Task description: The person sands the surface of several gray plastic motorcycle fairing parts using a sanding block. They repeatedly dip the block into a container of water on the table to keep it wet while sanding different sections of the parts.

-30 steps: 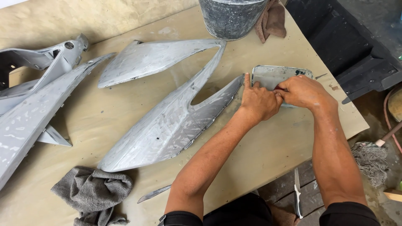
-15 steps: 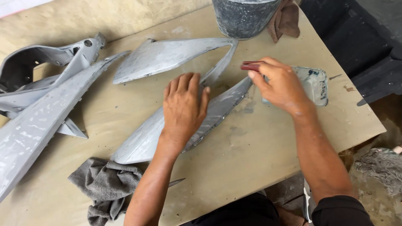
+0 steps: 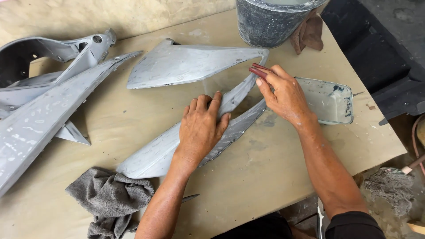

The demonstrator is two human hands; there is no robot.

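Since a moment ago my left hand has settled flat onto the grey panel, and my right hand has come off the tray with a dark red pad and now sits over the panel's thin upper arm.

The left fingers are spread and lie palm-down on the middle of the panel, gripping nothing, only pressing. The right fingers are pinched shut on the red pad, which pokes out past the fingertips, just beside the panel's narrow arm.

The panel lies across the middle of the surface, its long tail pointing to the near left corner. Just right of my right hand, by the right edge, stands the shallow tray of cloudy water. A bucket stands at the far edge with a brown rag against it. A grey rag lies at the near edge, touching the panel's tail. More grey panels lie along the left edge.
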